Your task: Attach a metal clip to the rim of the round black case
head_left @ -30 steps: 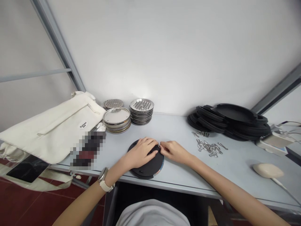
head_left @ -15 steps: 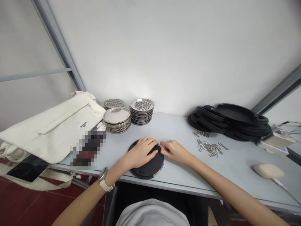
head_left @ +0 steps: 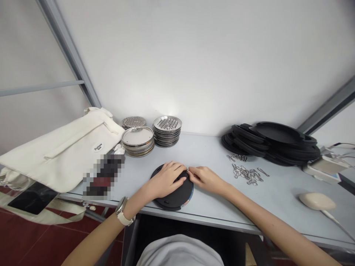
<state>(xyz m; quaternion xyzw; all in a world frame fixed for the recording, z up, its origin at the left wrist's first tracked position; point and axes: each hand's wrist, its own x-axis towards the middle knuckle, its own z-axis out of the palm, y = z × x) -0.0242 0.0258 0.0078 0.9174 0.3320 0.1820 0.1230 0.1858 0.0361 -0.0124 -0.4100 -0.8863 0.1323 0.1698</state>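
Observation:
A round black plastic disc (head_left: 177, 197) lies flat near the table's front edge, with a coloured strip showing along its right rim. My left hand (head_left: 169, 179) rests flat on top of it, fingers stretched and thumb apart. At the disc's upper right rim, my right hand (head_left: 203, 178) is closed in a pinch on a small metal clip, mostly hidden by the fingertips. Loose metal clips (head_left: 246, 174) of bent wire lie to the right of that hand.
Stacked round metal grater plates (head_left: 168, 135) and smooth metal discs (head_left: 138, 142) stand at the back left. Black round trays (head_left: 277, 142) are piled back right. A cream bag (head_left: 74, 144) lies left; a white corded device (head_left: 317, 201) sits right.
My right fingertips have shifted very slightly at the rim, and less of the metal clip shows. My left hand and the disc stay in place.

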